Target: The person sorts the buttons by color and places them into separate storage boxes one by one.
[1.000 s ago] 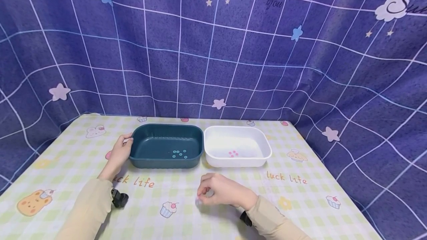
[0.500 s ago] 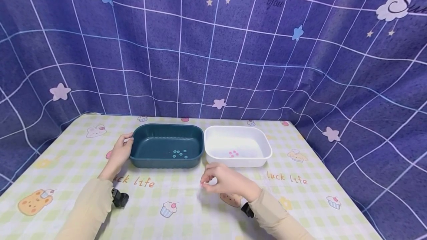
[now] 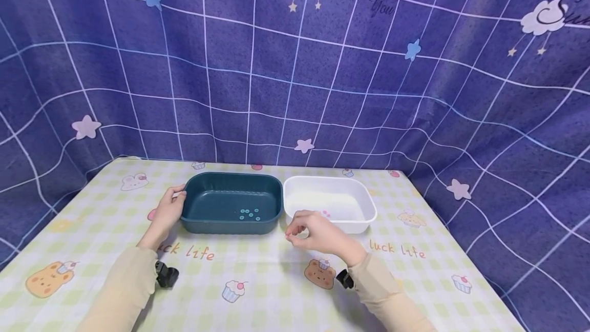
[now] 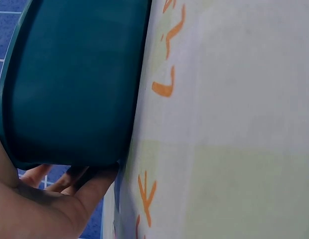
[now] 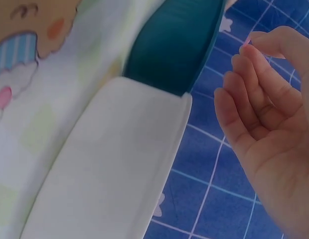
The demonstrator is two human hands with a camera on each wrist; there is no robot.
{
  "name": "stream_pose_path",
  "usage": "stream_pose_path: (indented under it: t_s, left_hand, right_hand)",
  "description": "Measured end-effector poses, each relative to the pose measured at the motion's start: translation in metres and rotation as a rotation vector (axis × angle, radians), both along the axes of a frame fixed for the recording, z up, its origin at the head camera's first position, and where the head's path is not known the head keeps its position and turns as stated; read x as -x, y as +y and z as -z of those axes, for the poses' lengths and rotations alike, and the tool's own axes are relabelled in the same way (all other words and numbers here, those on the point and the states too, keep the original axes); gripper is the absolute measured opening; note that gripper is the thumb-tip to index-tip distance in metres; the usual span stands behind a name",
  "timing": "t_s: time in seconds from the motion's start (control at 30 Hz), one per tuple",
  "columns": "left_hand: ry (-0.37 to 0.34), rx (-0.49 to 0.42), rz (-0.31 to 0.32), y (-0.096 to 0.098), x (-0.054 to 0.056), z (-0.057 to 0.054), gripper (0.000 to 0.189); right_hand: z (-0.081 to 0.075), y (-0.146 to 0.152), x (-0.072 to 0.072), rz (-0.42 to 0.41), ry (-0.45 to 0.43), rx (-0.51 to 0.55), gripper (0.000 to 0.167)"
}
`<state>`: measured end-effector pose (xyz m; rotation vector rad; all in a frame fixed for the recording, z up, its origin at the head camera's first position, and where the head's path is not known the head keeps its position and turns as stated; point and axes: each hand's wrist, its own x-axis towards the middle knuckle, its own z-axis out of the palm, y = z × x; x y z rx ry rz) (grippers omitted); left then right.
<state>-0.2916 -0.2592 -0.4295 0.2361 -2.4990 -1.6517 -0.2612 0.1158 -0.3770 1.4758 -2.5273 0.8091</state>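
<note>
My left hand (image 3: 170,210) holds the left end of the dark teal basin (image 3: 221,227), its thumb at the rim; in the left wrist view several fingers lie against the end wall. Between thumb and index fingertip, my right hand (image 3: 320,234) pinches a small thin pink button (image 5: 247,42). That hand is raised at the front left corner of the white basin (image 3: 364,222) and covers part of its front wall. Several teal buttons (image 3: 251,214) lie on the teal basin's floor. A few pink buttons (image 3: 326,214) show in the white basin, partly hidden by the right hand.
The two basins stand end to end on a checked tablecloth (image 3: 258,291) with printed cupcakes and bears. Behind the table hangs a blue grid-patterned curtain (image 3: 272,96). Black wrist cameras sit at both cuffs.
My right hand has risen forward and slightly right, from over the cloth to the white basin's front left corner, with the pink button in its pinch. The left hand stays on the teal basin.
</note>
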Motion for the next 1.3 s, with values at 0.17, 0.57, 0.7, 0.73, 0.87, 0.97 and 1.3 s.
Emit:
stream_pose_path:
  t_s: [0.17,0.57,0.7,0.73,0.87,0.97,1.3]
  left_hand:
    - [0.002,-0.006,0.0,0.0,0.0,0.0,0.052]
    - [0.004,-0.004,0.006,-0.001,0.0,0.0,0.053]
    - [0.002,-0.007,0.002,0.0,-0.002,-0.001,0.052]
    - [0.002,-0.01,0.002,0.0,-0.002,-0.001,0.052]
    - [0.005,-0.012,-0.001,0.002,-0.004,-0.003,0.051]
    - [0.008,-0.007,0.0,0.001,-0.004,-0.002,0.051]
    - [0.012,-0.006,-0.007,0.001,-0.001,0.0,0.051]
  right_hand:
    - [-0.002,0.003,0.007,0.038,-0.015,0.008,0.009]
    - [-0.002,0.01,0.021,0.088,-0.045,0.054,0.006]
    - [-0.002,0.013,0.028,0.105,-0.039,0.053,0.006]
    - [-0.003,0.014,0.029,0.108,-0.035,0.051,0.006]
    - [-0.004,0.017,0.033,0.117,-0.03,0.049,0.008]
    - [-0.006,0.019,0.036,0.128,-0.024,0.051,0.008]
    - [-0.007,0.025,0.049,0.154,-0.01,0.056,0.008]
